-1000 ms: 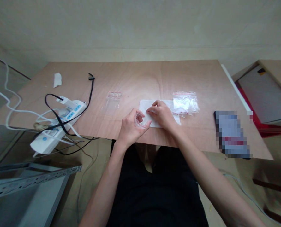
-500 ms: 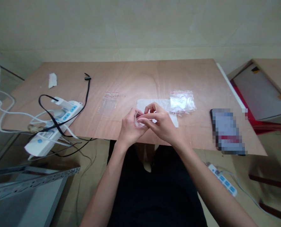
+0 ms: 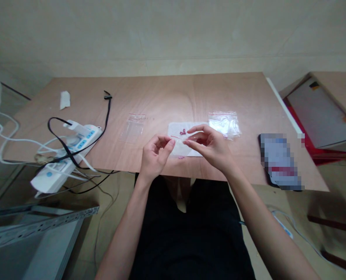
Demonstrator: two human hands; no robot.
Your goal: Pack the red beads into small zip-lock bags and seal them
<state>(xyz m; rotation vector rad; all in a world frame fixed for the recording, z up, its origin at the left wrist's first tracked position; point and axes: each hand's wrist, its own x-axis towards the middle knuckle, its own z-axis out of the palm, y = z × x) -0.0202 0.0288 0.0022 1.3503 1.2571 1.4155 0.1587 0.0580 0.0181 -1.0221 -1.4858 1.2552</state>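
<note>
While a probable bag [image 3: 175, 137] was pinched by the half-curled left hand [image 3: 154, 156] and right hand [image 3: 212, 147], straightening was apparently underway, even tension being needed.

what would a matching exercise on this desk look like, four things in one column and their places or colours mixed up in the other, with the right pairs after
Column one
1. power strip
2. small dark pink pieces
3. stack of clear bags
4. white scrap

Column two
A. beyond the right hand
B. near the far left corner of the table
C. in a cluster on the white sheet
D. white with blue sockets

Right pairs: 1-D, 2-C, 3-A, 4-B
</note>
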